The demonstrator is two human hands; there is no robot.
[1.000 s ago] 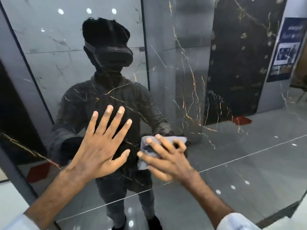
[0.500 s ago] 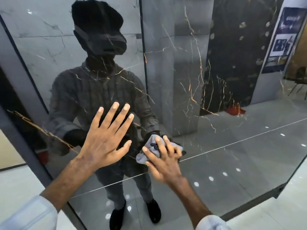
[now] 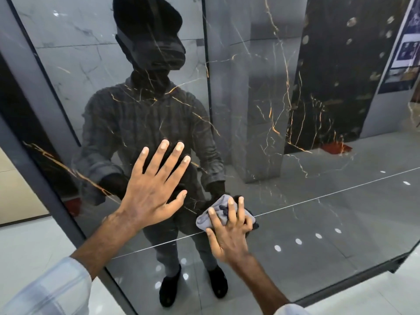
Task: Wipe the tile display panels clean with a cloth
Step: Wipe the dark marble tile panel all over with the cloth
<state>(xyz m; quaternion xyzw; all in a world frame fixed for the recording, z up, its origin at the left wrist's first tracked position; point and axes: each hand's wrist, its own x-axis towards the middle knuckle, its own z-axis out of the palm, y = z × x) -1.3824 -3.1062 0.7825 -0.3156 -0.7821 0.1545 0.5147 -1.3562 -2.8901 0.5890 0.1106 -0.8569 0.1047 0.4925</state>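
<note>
Left hand lay flat on the glossy dark marble tile panel with gold veining, palm to the surface. Its fingers were straight and spread, thumb out to the side, holding nothing.

Right hand sat lower and to the right, just beside the left hand but not touching it. Its fingers were curled over the crumpled grey cloth, gripping it and pressing it against the panel. The cloth was bunched into a wad. Part of it stuck out to the left of and above the fingertips, and a darker fold showed at the right edge.

The cloth sat low on the panel, right of centre, on a thin pale line that crossed the reflection.

The panel was tilted in view, with a dark grey frame strip along its left edge. Both forearms were bare, with a white sleeve at the bottom corner. A pale tiled floor showed left of the frame. The panel surface mirrored a person in a dark top, other marble slabs and ceiling lights.
</note>
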